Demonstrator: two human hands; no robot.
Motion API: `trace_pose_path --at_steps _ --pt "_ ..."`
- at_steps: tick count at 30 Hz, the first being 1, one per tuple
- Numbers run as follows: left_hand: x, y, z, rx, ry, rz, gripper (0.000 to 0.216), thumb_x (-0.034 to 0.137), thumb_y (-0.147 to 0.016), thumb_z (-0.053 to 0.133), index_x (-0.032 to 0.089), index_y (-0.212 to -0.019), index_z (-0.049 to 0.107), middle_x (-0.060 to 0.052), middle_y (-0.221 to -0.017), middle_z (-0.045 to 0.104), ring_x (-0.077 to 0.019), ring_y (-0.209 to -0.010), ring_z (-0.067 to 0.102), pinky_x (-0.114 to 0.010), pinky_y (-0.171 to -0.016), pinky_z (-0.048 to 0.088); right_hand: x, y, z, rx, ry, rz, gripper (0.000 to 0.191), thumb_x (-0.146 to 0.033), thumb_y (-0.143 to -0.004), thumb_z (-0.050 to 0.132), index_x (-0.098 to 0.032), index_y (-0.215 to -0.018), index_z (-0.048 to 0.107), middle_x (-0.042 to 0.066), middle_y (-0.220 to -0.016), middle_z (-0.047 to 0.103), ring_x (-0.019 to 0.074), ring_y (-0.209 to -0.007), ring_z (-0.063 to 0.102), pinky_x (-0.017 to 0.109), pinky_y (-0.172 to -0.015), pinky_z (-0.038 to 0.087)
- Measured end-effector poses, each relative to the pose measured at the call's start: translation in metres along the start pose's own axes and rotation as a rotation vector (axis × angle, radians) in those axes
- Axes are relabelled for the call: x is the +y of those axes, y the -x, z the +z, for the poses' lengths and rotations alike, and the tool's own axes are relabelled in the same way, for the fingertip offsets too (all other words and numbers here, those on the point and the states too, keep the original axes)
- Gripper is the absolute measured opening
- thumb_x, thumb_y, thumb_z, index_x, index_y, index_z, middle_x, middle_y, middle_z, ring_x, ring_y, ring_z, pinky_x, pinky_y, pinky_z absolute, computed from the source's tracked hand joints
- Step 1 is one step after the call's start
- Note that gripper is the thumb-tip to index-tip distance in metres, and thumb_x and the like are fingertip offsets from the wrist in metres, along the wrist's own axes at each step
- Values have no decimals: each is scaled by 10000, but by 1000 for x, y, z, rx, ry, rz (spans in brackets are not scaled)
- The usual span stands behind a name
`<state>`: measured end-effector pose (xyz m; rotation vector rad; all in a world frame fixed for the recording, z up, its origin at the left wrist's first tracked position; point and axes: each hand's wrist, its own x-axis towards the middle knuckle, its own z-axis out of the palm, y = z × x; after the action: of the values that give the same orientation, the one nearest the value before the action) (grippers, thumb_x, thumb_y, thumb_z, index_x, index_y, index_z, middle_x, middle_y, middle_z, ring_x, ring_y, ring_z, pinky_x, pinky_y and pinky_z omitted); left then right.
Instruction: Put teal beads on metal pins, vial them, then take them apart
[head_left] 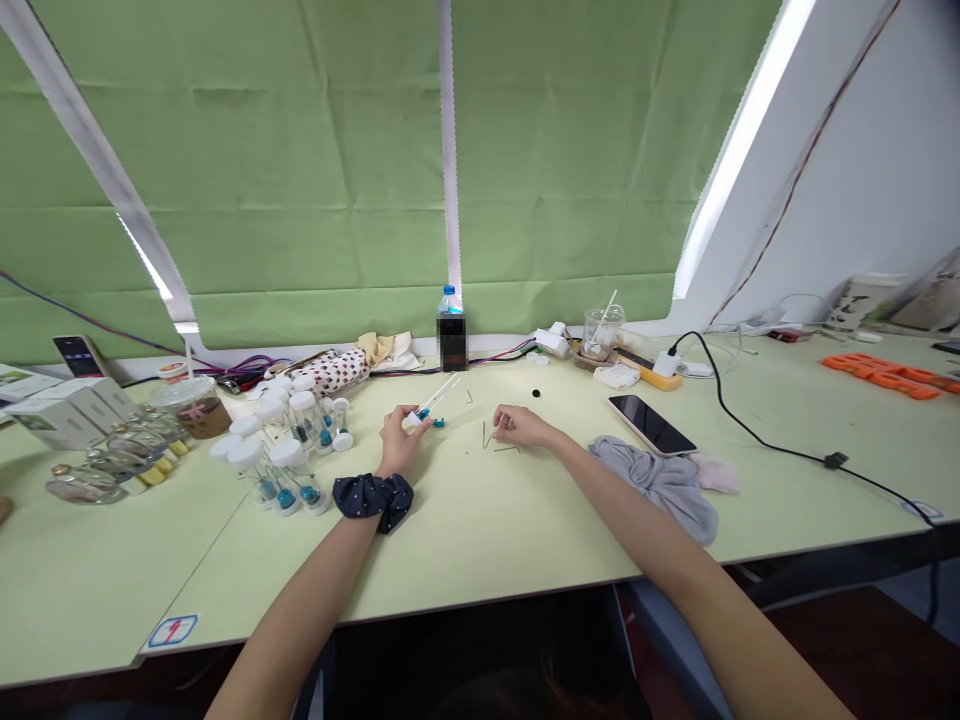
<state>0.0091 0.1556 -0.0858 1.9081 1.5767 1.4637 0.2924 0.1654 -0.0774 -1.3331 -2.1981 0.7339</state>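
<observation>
My left hand (400,438), a dark dotted scrunchie (373,500) around its wrist, is closed on a small white-based piece (412,419) with blue parts. Two thin, clear rods (440,392) reach away from it toward the bottle. Beside the fingertips is a small blue part (439,423). My right hand (519,425) is pinched on a thin metal L-shaped key (488,440), partly hidden by the fingers. Close by on the table lie more thin bent metal keys, one a short key (470,398) farther back and another key (507,449) just below the fingers.
Several white-capped clear jars (287,455) with blue parts stand left of my left arm. Behind is a bottle (452,335). A phone (651,425), grey cloth (660,485) and black cable (765,433) lie rightward. A black round piece (536,393) sits near the middle.
</observation>
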Motion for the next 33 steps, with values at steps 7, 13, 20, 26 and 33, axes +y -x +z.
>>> trace_pose_path --at_steps 7,13,20,26,33 --pt "-3 1 2 -15 -8 -9 284 391 -725 662 256 -956 569 -59 -1021 628 -262 -1052 524 -457 -915 347 -3 2 -13 -257 95 -38 66 -159 -602 689 -160 -632 630 3 -629 607 133 -617 556 218 -561 406" --pt "-4 2 3 -68 2 -1 273 374 -724 666 256 -953 572 -60 -1021 628 -255 -1061 520 -442 -910 361 -13 2 -1 -172 244 -62 81 -100 -636 659 -153 -618 601 66 -848 600 156 -740 550 223 -622 402" --pt "2 3 2 -174 -1 90 273 339 -727 651 250 -976 583 -50 -1035 632 -236 -1050 524 -414 -941 361 -22 0 -7 314 65 44 73 -145 -824 467 -174 -788 524 37 -711 579 130 -638 518 223 -586 378" --pt "8 6 2 -258 10 114 284 340 -692 681 264 -955 606 -40 -1027 635 -232 -1063 522 -399 -955 362 -27 1 -15 377 -135 -165 134 -211 -801 458 -185 -810 588 22 -736 586 133 -649 520 256 -632 421" --pt "10 7 3 -296 17 180 291 336 -662 712 269 -932 624 -37 -975 645 -232 -1019 548 -397 -922 401 -34 0 -4 406 -419 -159 223 -344 -689 645 -189 -807 537 26 -748 615 164 -733 598 303 -707 483"
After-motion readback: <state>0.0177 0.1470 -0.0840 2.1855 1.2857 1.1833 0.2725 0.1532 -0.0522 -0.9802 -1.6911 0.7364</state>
